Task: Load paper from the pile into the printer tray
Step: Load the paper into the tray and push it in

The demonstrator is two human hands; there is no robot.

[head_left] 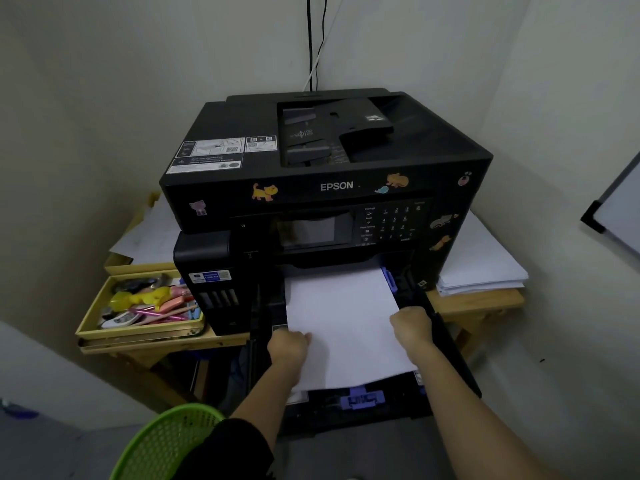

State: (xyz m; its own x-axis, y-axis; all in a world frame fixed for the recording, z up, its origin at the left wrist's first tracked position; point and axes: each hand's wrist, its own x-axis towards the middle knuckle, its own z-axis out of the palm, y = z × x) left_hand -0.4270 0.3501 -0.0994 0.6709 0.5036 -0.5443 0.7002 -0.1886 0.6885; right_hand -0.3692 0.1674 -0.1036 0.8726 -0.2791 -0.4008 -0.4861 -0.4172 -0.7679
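The paper stack (pixel 341 323) is gripped at both side edges by the left hand (pixel 289 348) and right hand (pixel 412 327), lying partly in the pulled-out printer tray (pixel 446 344) — uneven pushing could skew it against the purple guide (pixel 388 279) — a likely jam

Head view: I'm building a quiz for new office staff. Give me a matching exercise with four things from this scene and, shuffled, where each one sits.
Things:
1. paper
2. basket
3. paper pile
4. pens

Places:
A. yellow tray, left of the printer
B. pulled-out printer tray, between the left hand and right hand
C. bottom left, by the left arm
D. table, right of the printer

Pairs: 1-B, 2-C, 3-D, 4-A
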